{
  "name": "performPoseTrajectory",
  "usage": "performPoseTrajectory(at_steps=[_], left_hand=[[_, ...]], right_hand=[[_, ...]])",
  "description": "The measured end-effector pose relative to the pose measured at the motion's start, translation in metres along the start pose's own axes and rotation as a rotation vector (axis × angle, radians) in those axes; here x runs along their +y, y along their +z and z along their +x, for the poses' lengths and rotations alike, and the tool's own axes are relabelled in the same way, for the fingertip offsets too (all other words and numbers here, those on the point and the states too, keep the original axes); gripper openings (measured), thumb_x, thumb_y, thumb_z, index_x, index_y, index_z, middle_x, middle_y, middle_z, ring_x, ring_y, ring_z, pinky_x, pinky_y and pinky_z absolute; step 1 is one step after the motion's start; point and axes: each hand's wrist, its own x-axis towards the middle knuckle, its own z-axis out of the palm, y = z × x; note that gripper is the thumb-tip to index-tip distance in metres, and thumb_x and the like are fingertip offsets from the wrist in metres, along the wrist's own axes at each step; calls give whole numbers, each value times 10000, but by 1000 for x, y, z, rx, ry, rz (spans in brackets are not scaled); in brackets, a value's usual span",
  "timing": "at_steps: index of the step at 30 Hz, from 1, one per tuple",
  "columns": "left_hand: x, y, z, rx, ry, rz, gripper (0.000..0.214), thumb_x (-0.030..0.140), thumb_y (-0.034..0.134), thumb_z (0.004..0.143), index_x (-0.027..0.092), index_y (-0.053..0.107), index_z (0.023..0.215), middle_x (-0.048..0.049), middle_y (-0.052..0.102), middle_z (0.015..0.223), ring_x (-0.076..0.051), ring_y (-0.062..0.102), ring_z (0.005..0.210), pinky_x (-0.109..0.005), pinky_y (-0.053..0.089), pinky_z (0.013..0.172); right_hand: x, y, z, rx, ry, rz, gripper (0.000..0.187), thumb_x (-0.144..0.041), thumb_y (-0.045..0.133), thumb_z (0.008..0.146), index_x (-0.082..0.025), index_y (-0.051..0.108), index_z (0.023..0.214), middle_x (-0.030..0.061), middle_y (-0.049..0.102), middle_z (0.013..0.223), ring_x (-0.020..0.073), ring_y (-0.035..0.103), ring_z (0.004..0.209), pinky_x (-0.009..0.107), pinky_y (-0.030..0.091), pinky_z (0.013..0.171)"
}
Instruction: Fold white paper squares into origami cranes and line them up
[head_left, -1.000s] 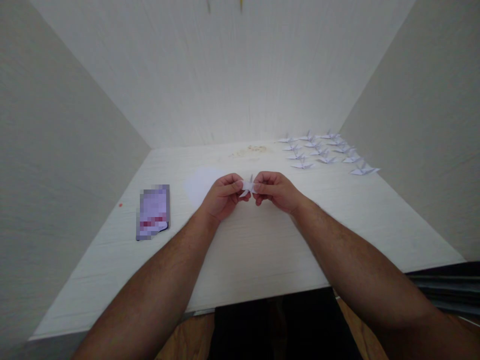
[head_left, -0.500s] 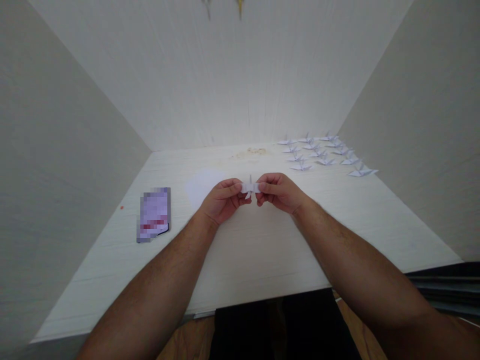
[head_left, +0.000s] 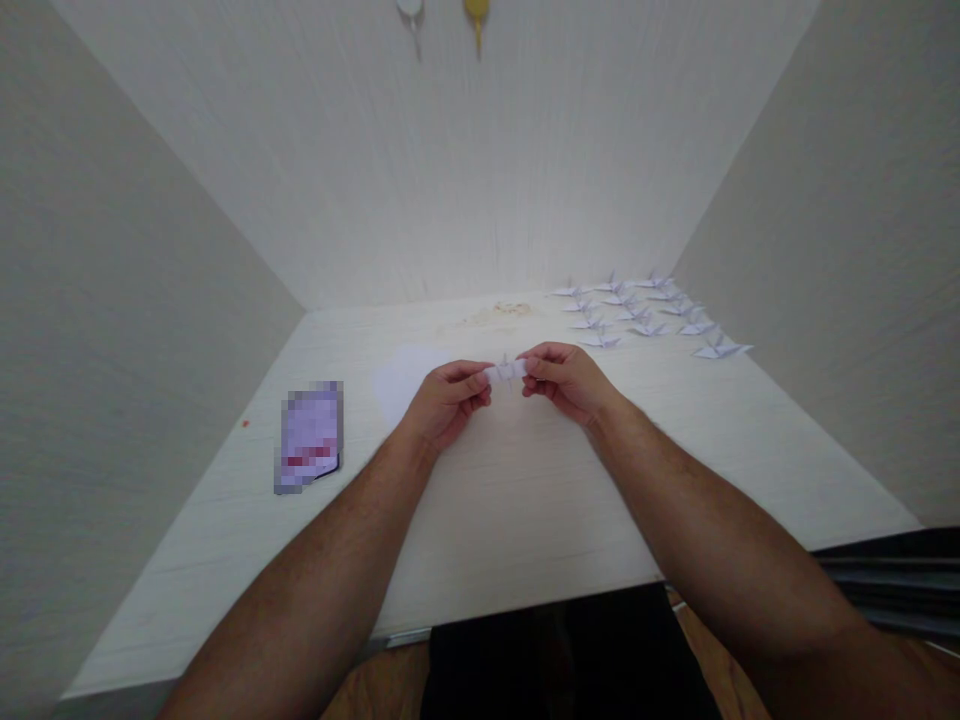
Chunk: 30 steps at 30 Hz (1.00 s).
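A small white folded paper crane (head_left: pixel 507 370) is stretched between my two hands above the middle of the table. My left hand (head_left: pixel 452 400) pinches one wing between thumb and fingers. On the opposite wing, my right hand (head_left: pixel 564 380) has the same kind of pinch. The crane's thin points stick out between the hands, away from me and toward me. To the left of my left hand lies white paper (head_left: pixel 405 378), partly hidden behind that hand. Several finished paper cranes (head_left: pixel 634 312) stand in rows at the back right of the table.
A phone-like flat object (head_left: pixel 310 437), blurred out, lies at the left of the white table (head_left: pixel 517 530). Pale walls (head_left: pixel 495 160) enclose the table on three sides. Two hooks (head_left: pixel 478 25) hang on the back wall. A small orange bit (head_left: pixel 245 424) lies near the left edge.
My hands have drawn slightly apart, with the crane's wings spread wider between them. The crane has tilted a little. The camera view has shifted up slightly, showing more of the hooks.
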Motion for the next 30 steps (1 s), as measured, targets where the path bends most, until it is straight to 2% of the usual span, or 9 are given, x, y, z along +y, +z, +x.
performPoseTrajectory(at_steps=[6, 10, 16, 21, 24, 27, 29, 30], left_hand=[[3, -1, -4, -86, 17, -121, 282, 195, 895, 546, 170, 742, 781, -32, 714, 731, -96, 621, 576, -208, 513, 550], [4, 1, -7, -103, 31, -141, 240, 199, 883, 563, 184, 711, 729, -6, 680, 667, -98, 606, 571, -218, 502, 549], [3, 3, -10, -92, 36, -160, 232, 221, 861, 589, 190, 674, 722, 17, 632, 627, -94, 576, 561, -236, 493, 567], [5, 3, -9, -61, 10, -211, 231, 194, 833, 600, 198, 707, 794, 5, 685, 694, -98, 602, 576, -231, 508, 587], [7, 4, -7, -26, -26, -199, 267, 361, 781, 692, 174, 715, 871, -36, 703, 730, -134, 639, 608, -265, 522, 600], [7, 6, -5, 13, -8, -157, 472, 625, 655, 756, 166, 680, 865, -61, 693, 728, -169, 650, 629, -282, 502, 556], [5, 7, -4, 29, 38, -110, 523, 685, 653, 726, 175, 651, 842, -46, 676, 716, -160, 629, 611, -267, 476, 524], [3, 8, -3, 39, 60, -71, 497, 656, 694, 706, 176, 641, 822, -32, 664, 702, -146, 611, 593, -254, 460, 511]], right_hand=[[0, 0, -4, -128, 9, 51, 333, -349, 862, 644, -177, 727, 894, 2, 727, 735, 101, 643, 546, 260, 579, 589], [2, 4, -7, -184, -7, 96, 308, -337, 845, 654, -203, 715, 899, -10, 729, 755, 111, 664, 574, 264, 585, 607], [5, 15, -10, -158, -37, 116, 281, -344, 817, 667, -221, 691, 885, -36, 692, 697, 113, 642, 564, 296, 588, 629], [5, 19, -9, -109, -54, 161, 277, -332, 824, 660, -222, 707, 886, -36, 686, 670, 105, 628, 556, 270, 569, 605], [6, 18, -5, -37, -60, 148, 266, -312, 829, 659, -210, 715, 876, -29, 691, 671, 102, 631, 569, 261, 568, 607], [7, 15, -2, 60, -85, 88, 268, -313, 824, 659, -197, 718, 876, -18, 700, 686, 103, 633, 576, 268, 569, 607], [7, 14, 0, 115, -107, 35, 271, -318, 821, 655, -188, 721, 870, -17, 695, 663, 106, 633, 569, 273, 568, 605], [7, 14, 0, 134, -113, 6, 271, -320, 819, 652, -184, 722, 866, -18, 690, 644, 108, 632, 563, 275, 566, 604]])
